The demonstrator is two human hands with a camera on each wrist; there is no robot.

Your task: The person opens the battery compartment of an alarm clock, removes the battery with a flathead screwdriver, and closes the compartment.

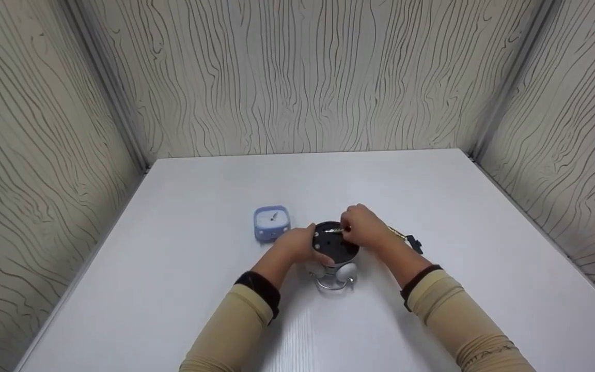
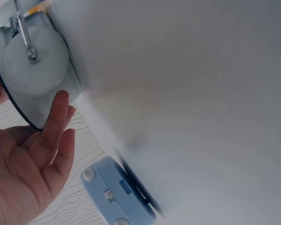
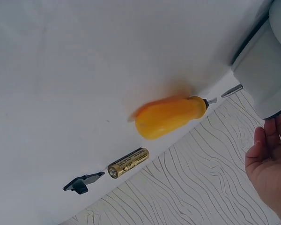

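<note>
My left hand (image 1: 300, 245) grips a twin-bell alarm clock (image 1: 336, 248), tipped so that its black back faces up and its white bells and wire handle point toward me. In the left wrist view, the fingers lie along the pale casing beside one bell (image 2: 40, 61). A gold battery (image 1: 332, 230) shows at the slot in the black back, and the curled fingers of my right hand (image 1: 364, 227) pinch its right end. In the right wrist view, the fingertips of that hand are partly hidden behind the clock's rim.
A small blue square clock (image 1: 271, 219) lies left of my left hand. Beyond my right wrist are a second gold battery (image 3: 129, 162), a black battery cover (image 3: 83, 182) and a yellow-handled screwdriver (image 3: 168, 116). Wood-patterned panels (image 1: 308, 77) surround the white table (image 1: 199, 284).
</note>
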